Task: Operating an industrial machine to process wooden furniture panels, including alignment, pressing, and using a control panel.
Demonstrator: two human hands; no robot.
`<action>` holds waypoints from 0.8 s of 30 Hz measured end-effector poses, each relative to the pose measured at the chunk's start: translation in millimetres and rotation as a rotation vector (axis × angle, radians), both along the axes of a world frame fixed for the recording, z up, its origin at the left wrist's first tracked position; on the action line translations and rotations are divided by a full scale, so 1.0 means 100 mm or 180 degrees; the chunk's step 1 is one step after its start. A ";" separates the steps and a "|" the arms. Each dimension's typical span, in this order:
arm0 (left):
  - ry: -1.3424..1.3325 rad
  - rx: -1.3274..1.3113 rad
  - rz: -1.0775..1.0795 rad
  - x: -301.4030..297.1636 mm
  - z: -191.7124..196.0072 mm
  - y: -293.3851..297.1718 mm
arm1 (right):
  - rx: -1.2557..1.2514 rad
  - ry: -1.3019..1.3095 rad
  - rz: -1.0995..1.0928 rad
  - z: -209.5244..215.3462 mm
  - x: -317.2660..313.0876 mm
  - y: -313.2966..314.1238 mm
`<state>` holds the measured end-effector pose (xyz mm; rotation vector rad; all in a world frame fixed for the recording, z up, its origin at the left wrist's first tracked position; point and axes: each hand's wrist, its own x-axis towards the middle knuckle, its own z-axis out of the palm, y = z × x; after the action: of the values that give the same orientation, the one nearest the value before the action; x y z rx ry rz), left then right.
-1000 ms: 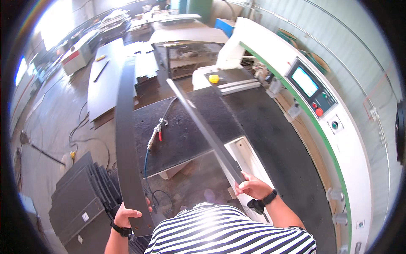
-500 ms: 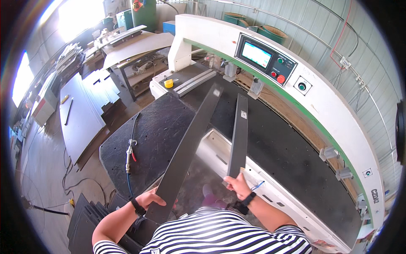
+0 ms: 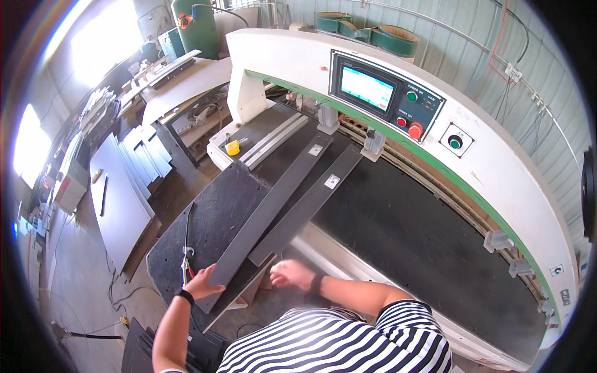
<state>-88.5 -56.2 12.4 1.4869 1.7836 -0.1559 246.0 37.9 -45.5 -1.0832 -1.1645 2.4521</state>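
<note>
Workshop surroundings around a white, green-trimmed machine

A control panel [image 3: 387, 98] with a lit screen and red and green buttons sits on the machine's curved housing [image 3: 497, 180]; a yellow tape measure [image 3: 232, 148] lies near its left end, grey boards [image 3: 118, 199] lean at left, and a green tank [image 3: 194, 26] stands behind.

Two dark grey boards [image 3: 273, 205] [image 3: 309, 202], each with a small white label, lie on a black worktop [image 3: 398, 230]. The machine housing [image 3: 497, 168] is white with a green edge; its panel [image 3: 385, 96] is dark, with a pale blue screen, red and green buttons. The shirt [image 3: 336, 345] is black-and-white striped.
</note>
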 end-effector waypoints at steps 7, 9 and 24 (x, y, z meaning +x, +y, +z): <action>0.0765 0.1247 -0.0109 0.42 -0.89 0.73 | 0.4626 -0.2342 -0.0535 -0.39 0.46 1.60; 0.0440 0.1307 -0.0119 0.37 -1.00 0.87 | 0.4400 -0.2680 -0.0083 -0.34 0.48 1.82; 0.0165 0.1488 -0.1142 1.07 -0.79 0.84 | 0.4238 -0.3935 -0.0173 -0.51 0.67 1.75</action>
<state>18.8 27.3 -66.5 2.1500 1.6468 0.0509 312.6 213.0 -96.4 -1.8467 -2.3088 0.2492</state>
